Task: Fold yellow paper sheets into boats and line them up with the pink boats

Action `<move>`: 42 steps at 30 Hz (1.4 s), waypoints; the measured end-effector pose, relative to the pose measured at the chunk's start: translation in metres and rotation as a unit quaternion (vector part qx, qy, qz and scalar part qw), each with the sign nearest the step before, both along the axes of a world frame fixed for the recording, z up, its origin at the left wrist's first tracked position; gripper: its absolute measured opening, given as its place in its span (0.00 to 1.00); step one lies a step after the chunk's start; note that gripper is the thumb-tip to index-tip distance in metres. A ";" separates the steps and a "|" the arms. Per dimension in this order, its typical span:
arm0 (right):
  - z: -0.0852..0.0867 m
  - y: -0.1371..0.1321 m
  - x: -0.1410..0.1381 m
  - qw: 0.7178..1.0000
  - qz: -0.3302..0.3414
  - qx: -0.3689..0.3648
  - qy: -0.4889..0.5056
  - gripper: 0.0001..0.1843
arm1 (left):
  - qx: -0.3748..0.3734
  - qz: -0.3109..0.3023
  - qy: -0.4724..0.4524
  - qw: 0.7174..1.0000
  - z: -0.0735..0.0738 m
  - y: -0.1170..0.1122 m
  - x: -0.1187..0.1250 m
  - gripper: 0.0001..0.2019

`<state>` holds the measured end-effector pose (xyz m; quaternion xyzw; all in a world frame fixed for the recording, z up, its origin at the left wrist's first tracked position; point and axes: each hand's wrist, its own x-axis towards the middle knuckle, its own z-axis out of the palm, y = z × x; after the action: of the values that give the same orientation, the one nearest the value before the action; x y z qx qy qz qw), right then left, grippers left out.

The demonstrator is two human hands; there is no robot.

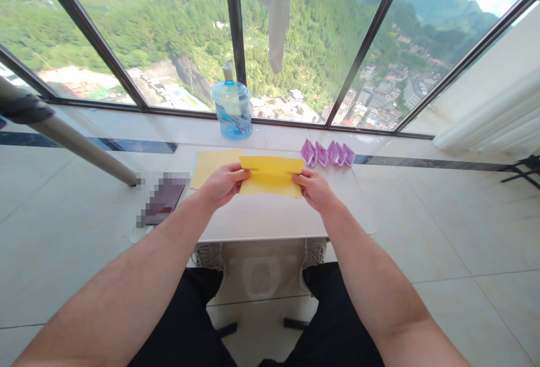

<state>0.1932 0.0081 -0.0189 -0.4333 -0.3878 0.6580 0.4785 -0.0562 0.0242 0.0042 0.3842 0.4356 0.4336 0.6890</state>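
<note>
Between my two hands stretches a sheet of yellow paper (271, 178), held above the low white table (257, 218). A crease or shaded band runs across its middle. My left hand (224, 183) pinches its left edge, thumb on top. On the opposite edge, my right hand (314, 186) grips with thumb and fingers closed. Paler yellow paper (211, 163) lies on the table behind my left hand. Several folded purple paper pieces (328, 153) stand in a row at the table's far right, beyond my right hand.
A blue water jug (232, 109) stands by the window behind the table. To the left are a dark, partly pixelated flat item (163, 201) and a slanting pole (84, 136). My shoes (210, 257) are under the table's near edge. A white curtain (485, 111) hangs at right.
</note>
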 end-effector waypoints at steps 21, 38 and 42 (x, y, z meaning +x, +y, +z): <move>-0.017 0.031 0.049 0.681 -0.179 0.172 -0.689 0.16 | -0.050 0.037 0.100 0.993 -0.011 0.002 0.006 0.13; -0.034 0.055 0.044 0.628 -0.140 0.124 -0.755 0.12 | -0.076 0.055 0.084 0.992 -0.015 0.003 0.027 0.12; -0.037 0.058 0.048 0.643 -0.173 0.128 -0.735 0.13 | -0.076 0.055 0.090 0.992 -0.017 0.003 0.026 0.13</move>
<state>0.2413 0.0657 -0.0554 -0.7680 -0.6103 -0.0279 0.1919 -0.0300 0.0269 -0.0131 0.3440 0.5473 0.4003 0.6495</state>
